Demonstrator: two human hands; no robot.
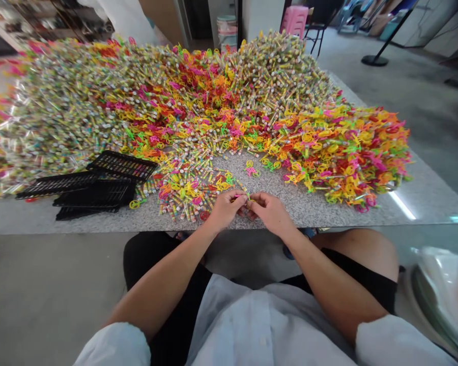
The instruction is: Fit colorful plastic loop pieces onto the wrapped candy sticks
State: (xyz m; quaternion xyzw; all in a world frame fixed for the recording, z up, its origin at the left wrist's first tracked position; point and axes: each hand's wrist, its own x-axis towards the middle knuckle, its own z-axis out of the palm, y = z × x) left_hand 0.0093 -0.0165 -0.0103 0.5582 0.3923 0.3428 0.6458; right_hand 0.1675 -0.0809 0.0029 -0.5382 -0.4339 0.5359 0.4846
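Note:
My left hand (226,209) and my right hand (270,212) meet at the near edge of a speckled grey table (328,208). Together the fingertips pinch a small toy piece (242,196), pink with a bit of green and yellow; its exact shape is hidden by my fingers. Just beyond my hands lies a loose scatter of little tubes and coloured plastic rings (191,190). Behind that rises a huge heap of the same small tubes and bright rings (213,101), covering most of the table.
Several black plastic grid trays (99,185) lie stacked at the left front of the table. A basin lined with clear plastic (442,300) sits by my right knee. A pink stool (293,20) and a stanchion base (374,60) stand beyond the table.

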